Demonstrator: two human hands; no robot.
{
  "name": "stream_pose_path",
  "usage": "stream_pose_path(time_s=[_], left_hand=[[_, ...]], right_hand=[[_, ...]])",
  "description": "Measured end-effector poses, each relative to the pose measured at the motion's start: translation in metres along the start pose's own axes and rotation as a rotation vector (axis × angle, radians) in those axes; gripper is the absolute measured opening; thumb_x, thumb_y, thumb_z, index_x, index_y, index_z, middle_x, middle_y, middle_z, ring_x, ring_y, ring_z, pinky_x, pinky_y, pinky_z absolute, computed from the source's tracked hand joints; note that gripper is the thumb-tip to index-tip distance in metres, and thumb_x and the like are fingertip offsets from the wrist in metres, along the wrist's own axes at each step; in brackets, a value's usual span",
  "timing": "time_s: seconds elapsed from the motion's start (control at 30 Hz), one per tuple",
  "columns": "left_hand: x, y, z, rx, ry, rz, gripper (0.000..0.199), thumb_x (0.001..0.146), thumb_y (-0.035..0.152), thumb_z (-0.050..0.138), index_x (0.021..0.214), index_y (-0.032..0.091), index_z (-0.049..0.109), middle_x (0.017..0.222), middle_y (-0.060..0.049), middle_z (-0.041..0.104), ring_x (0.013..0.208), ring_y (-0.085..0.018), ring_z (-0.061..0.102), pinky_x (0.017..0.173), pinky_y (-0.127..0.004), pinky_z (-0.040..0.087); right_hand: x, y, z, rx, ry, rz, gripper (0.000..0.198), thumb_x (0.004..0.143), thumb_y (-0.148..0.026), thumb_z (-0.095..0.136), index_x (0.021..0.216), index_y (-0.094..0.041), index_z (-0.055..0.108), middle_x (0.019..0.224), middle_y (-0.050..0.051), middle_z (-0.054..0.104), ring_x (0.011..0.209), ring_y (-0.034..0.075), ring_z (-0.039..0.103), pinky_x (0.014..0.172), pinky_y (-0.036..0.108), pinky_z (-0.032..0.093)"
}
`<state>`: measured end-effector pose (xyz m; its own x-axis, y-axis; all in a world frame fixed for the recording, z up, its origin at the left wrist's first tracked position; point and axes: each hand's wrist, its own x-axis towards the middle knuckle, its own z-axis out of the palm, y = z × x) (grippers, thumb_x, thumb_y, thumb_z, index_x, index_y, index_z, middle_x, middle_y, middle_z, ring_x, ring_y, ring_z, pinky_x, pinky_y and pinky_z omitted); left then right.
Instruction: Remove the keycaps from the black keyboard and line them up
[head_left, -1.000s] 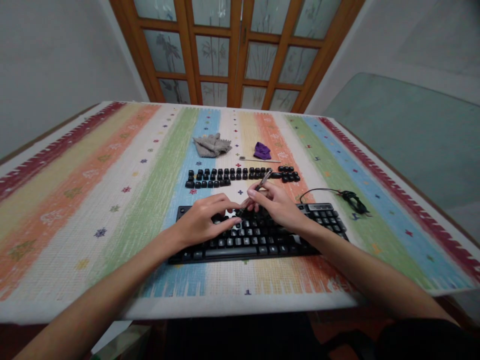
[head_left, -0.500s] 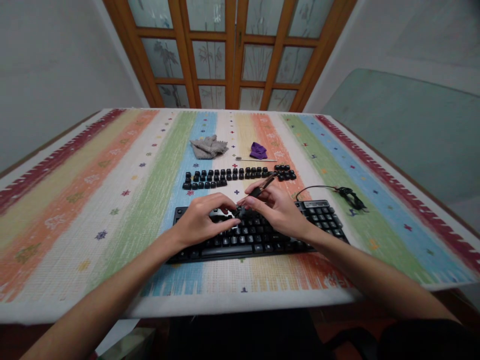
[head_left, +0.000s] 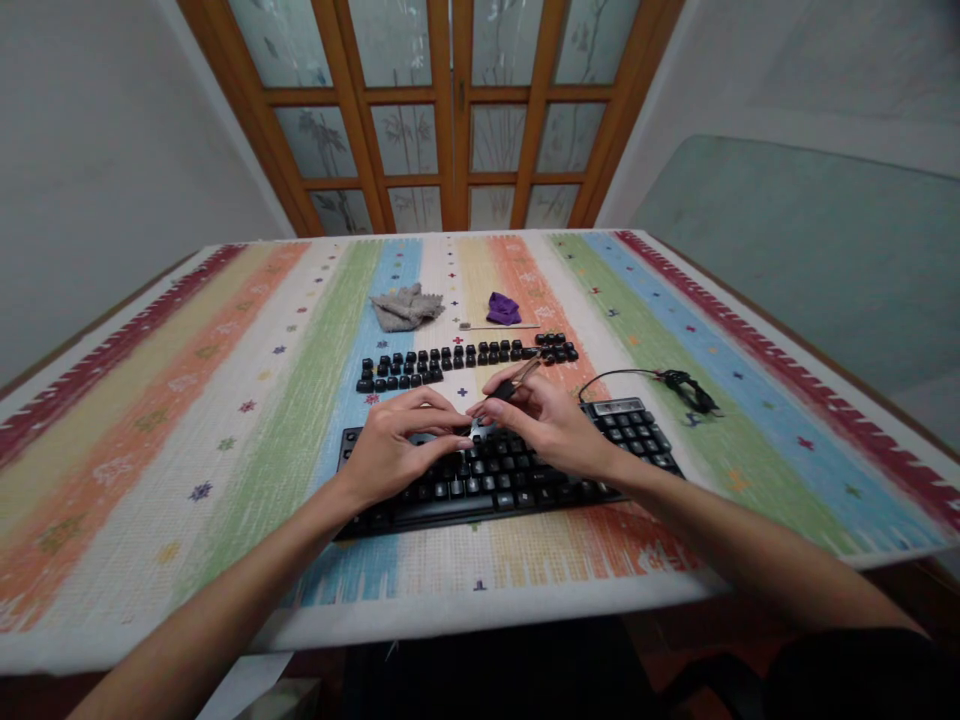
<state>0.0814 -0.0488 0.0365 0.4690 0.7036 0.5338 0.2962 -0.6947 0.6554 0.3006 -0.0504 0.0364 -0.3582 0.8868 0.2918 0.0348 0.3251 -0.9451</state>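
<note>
White edging ran along the near side of the counter (head_left: pixel 375 620), which was dressed in a woven-looking cloth (head_left: pixel 195 450) striped in blue, orange, green, cream and deep red. On it, near that edge, lay a long black plastic computer keyboard (head_left: pixel 446 508), its space bar facing the person. Its keys were too small in view for any legend or brand to be read, and a pale patch showed among them in the upper middle.

Over that patch, the left hand (head_left: pixel 397 445) had thumb and index fingertips close together; whether its grip pinched a keycap could not be told. From the other side came the right hand (head_left: pixel 551 425), its grip closed around a slim tool (head_left: pixel 502 390) with a black middle and a metallic far end. The tool slanted, its low end toward the left fingertips, directly above the keyboard.

Off to the right, a thin black cable (head_left: pixel 686 392) lay bundled. Beyond the keyboard sat rows of small black loose keycaps (head_left: pixel 421 358), the rightmost group close behind the tool. Farther back were a thin straight rod (head_left: pixel 499 327), a crumpled purple cloth (head_left: pixel 503 308) and a rumpled grey cloth (head_left: pixel 407 307). Past the counter stood brown wooden doors (head_left: pixel 442 120) with plant-patterned glass panes.
</note>
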Motion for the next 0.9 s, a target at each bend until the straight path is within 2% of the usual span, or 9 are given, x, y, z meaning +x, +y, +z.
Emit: stream_pose_path(time_s=[0.1,0.23,0.37,0.53,0.63,0.73,0.8,0.9], left_hand=[[0.001,0.0,0.002,-0.023,0.006,-0.027,0.014,0.075,0.018,0.084,0.088,0.019,0.079,0.084,-0.003,0.071,0.072,-0.011,0.067,0.065,-0.02,0.056],[0.0,-0.001,0.005,-0.168,-0.005,-0.121,0.016,0.069,0.016,0.088,0.083,0.02,0.08,0.082,-0.002,0.07,0.071,-0.011,0.066,0.063,-0.019,0.054],[-0.002,-0.003,0.003,-0.349,-0.107,-0.249,0.014,0.065,0.02,0.09,0.074,0.019,0.079,0.086,-0.004,0.069,0.07,-0.012,0.064,0.06,-0.021,0.052],[-0.003,-0.007,0.001,-0.533,-0.202,-0.373,0.011,0.071,0.022,0.086,0.074,0.017,0.077,0.099,-0.007,0.068,0.087,-0.015,0.066,0.076,-0.026,0.054],[-0.004,-0.008,0.002,-0.647,-0.206,-0.486,0.019,0.073,0.023,0.084,0.081,0.015,0.07,0.096,-0.006,0.07,0.086,-0.015,0.067,0.08,-0.028,0.054],[-0.005,-0.006,0.005,-0.781,-0.189,-0.62,0.039,0.072,0.022,0.087,0.091,0.019,0.053,0.093,-0.002,0.07,0.083,-0.013,0.068,0.077,-0.027,0.053],[-0.006,-0.006,0.007,-0.84,-0.203,-0.643,0.046,0.073,0.022,0.086,0.093,0.021,0.045,0.092,-0.001,0.069,0.085,-0.013,0.067,0.077,-0.025,0.051],[-0.008,-0.006,0.011,-0.896,-0.22,-0.611,0.045,0.078,0.026,0.083,0.096,0.021,0.042,0.091,0.0,0.067,0.084,-0.011,0.065,0.074,-0.023,0.048]], right_hand=[[0.0,-0.003,-0.003,0.055,-0.063,0.028,0.018,0.093,-0.032,0.064,0.099,-0.018,0.054,0.086,0.003,0.068,0.081,0.015,0.069,0.078,0.031,0.057],[-0.002,-0.003,-0.005,0.037,-0.108,0.011,0.019,0.093,-0.032,0.065,0.1,-0.018,0.055,0.086,0.003,0.066,0.08,0.015,0.068,0.078,0.032,0.056],[-0.004,-0.003,-0.008,-0.029,-0.157,-0.042,0.02,0.092,-0.033,0.066,0.101,-0.017,0.058,0.094,0.004,0.064,0.082,0.014,0.066,0.077,0.031,0.055],[-0.006,-0.011,-0.011,-0.138,-0.231,-0.141,0.015,0.096,-0.031,0.061,0.101,-0.017,0.062,0.096,0.006,0.067,0.089,0.016,0.067,0.082,0.032,0.054],[-0.007,-0.014,-0.011,-0.23,-0.232,-0.209,0.01,0.097,-0.024,0.059,0.102,-0.017,0.063,0.095,0.006,0.069,0.086,0.016,0.067,0.081,0.031,0.053],[-0.009,-0.016,-0.011,-0.274,-0.253,-0.253,0.009,0.097,-0.019,0.058,0.104,-0.016,0.062,0.096,0.006,0.071,0.085,0.016,0.068,0.08,0.031,0.053],[-0.01,-0.017,-0.01,-0.321,-0.267,-0.284,0.009,0.097,-0.017,0.058,0.104,-0.016,0.063,0.097,0.007,0.072,0.087,0.017,0.068,0.081,0.031,0.053],[-0.011,-0.02,-0.008,-0.381,-0.286,-0.312,0.009,0.096,-0.016,0.058,0.103,-0.016,0.063,0.1,0.008,0.072,0.091,0.018,0.068,0.084,0.032,0.054]])
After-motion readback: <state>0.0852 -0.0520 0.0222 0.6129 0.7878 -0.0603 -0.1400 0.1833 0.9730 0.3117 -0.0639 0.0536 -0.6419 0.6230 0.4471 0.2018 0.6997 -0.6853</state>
